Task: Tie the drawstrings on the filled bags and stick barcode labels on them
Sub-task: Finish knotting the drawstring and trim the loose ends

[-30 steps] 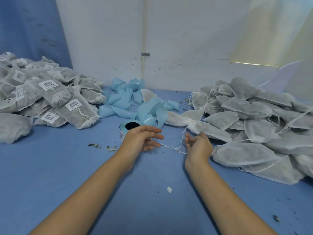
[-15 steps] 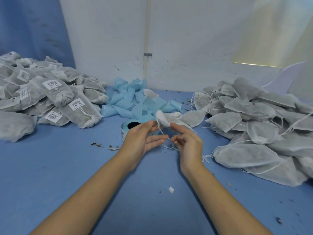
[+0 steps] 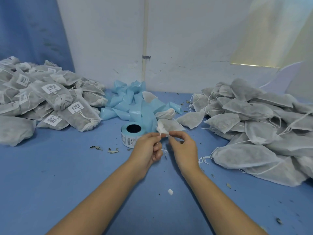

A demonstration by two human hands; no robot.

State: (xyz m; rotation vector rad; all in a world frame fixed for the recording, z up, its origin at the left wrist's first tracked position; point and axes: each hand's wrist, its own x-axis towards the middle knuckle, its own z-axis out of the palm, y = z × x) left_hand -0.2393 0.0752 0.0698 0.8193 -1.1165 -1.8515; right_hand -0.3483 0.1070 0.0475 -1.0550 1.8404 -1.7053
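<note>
Filled bag at bench centre, just right of the label roll; gathered neck points toward the person. Left hand pinches the neck with thumb and forefinger; right hand pinches it from the opposite side; drawstring hangs looped between the hands. Blue backing strip heaped behind the roll; labelled bags piled at left; unlabelled bags piled at right.

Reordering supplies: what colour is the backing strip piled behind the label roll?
The backing strip is light blue; head view.
</note>
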